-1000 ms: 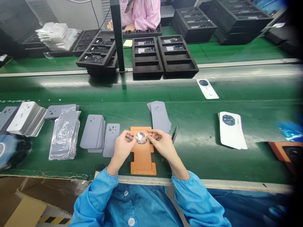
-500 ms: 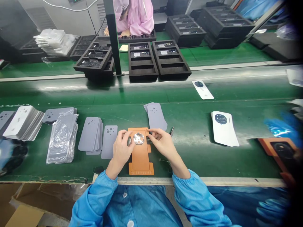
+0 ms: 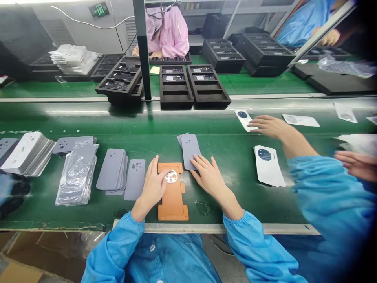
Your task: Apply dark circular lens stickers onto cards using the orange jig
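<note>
An orange phone-shaped fixture (image 3: 172, 200) lies near the table's front edge. In its upper part sits a shiny round disc (image 3: 171, 177) with holes. My left hand (image 3: 153, 184) rests over the fixture's left side, fingers stretched and the thumb by the disc. To the right, my right hand (image 3: 209, 176) reaches onto a small pile of grey phone-back sheets (image 3: 190, 147). Its fingers are spread, and the fingertips touch the lower right of the top sheet. Left of the fixture lie a single grey sheet (image 3: 134, 181) and a fanned stack of grey sheets (image 3: 111, 169).
A plastic-wrapped pile (image 3: 77, 175) and a stack of white sheets (image 3: 26, 153) lie at left. A co-worker's hand (image 3: 272, 127) reaches over a white sheet (image 3: 243, 118) at right, above a white stack (image 3: 268, 169). Black trays (image 3: 176, 88) stand beyond.
My right hand has left the fixture's upper right corner and moved onto the grey sheets. My left thumb stays by the disc. A co-worker's arm has come in from the right.
</note>
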A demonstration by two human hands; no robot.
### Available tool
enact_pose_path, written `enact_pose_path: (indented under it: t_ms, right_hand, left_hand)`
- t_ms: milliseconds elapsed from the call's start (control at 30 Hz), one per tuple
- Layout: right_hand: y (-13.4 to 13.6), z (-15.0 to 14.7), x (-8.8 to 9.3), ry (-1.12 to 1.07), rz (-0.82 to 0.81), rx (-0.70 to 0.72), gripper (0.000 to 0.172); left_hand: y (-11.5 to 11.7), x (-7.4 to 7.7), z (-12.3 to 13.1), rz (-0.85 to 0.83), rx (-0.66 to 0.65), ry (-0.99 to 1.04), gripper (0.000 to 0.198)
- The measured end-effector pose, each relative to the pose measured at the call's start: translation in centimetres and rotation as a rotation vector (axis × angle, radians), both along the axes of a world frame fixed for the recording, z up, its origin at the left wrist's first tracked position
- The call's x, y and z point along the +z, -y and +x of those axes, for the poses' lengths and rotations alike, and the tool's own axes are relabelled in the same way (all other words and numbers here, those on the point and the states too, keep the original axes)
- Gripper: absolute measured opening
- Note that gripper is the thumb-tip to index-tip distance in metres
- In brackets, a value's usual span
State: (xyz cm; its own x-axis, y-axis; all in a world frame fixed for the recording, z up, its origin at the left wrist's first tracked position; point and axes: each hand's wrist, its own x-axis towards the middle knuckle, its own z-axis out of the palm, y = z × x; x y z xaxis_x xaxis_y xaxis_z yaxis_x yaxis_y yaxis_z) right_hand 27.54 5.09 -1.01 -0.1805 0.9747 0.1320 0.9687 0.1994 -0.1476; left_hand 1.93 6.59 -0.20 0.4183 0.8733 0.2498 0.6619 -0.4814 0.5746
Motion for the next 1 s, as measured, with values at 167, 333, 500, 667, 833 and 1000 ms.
enact_pose_path:
  t_ms: [167,333,500,667,833,1000]
  right_hand:
    - [0.3,-0.7,-0.2,0.055,0.036,0.014,0.047]
    - [0.3,-0.6,-0.6,0.030,0.039,0.002,0.046]
    - [0.7,-1.2,0.2,-0.109,0.056,-0.037,0.045]
    - [0.5,-4.0,0.7,-0.382,0.049,0.083,0.038]
    - [0.0,-6.1,1.2,-0.640,0.012,0.128,0.018]
    - [0.9,-6.7,3.3,-1.085,-0.046,0.011,0.013]
  left_hand:
    - [-0.2,0.4,0.3,-0.096,0.025,0.040,0.041]
    - [-0.2,0.7,0.5,-0.149,0.040,0.076,0.037]
    - [0.4,0.5,0.2,-0.050,0.023,0.102,0.039]
    - [1.1,0.1,-0.3,0.071,-0.020,0.062,0.044]
    - [1.4,0.3,-0.6,0.132,-0.008,0.187,0.043]
    - [2.3,1.3,-1.3,0.031,0.213,0.437,0.021]
